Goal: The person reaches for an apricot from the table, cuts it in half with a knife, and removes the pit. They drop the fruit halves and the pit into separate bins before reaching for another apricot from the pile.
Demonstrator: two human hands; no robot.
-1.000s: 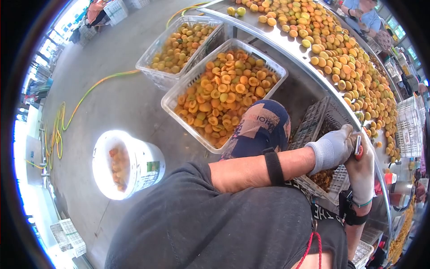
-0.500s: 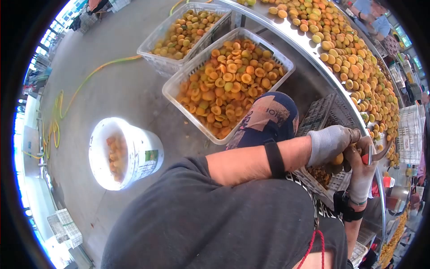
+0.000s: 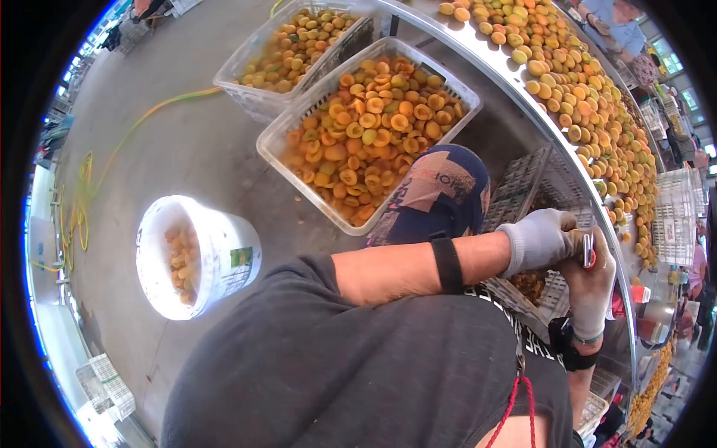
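Observation:
My left hand (image 3: 539, 240), in a grey work glove, is closed near the metal table's edge; what its fingers hold is hidden. Against its fingertips, my gloved right hand (image 3: 590, 280) is closed around a small knife (image 3: 588, 252) with some red on it and a short shiny part showing. Below both hands is a grey plastic crate (image 3: 554, 297) with brown scraps in it. Beyond them, many whole apricots (image 3: 575, 112) are spread over the metal table (image 3: 515, 66).
Left of my knee (image 3: 441, 190) stands a white crate (image 3: 270, 149) of halved apricots, with another apricot crate (image 3: 254, 101) behind. A white bucket (image 3: 235, 250) holding some fruit pieces is on the floor. A yellow-green hose (image 3: 123, 142) lies farther off. Another person (image 3: 616, 26) is across the table.
My hands have come closer together, and the fruit visible under my left hand is now hidden. The knife's blade no longer sticks out to the right. The whole view has shifted slightly.

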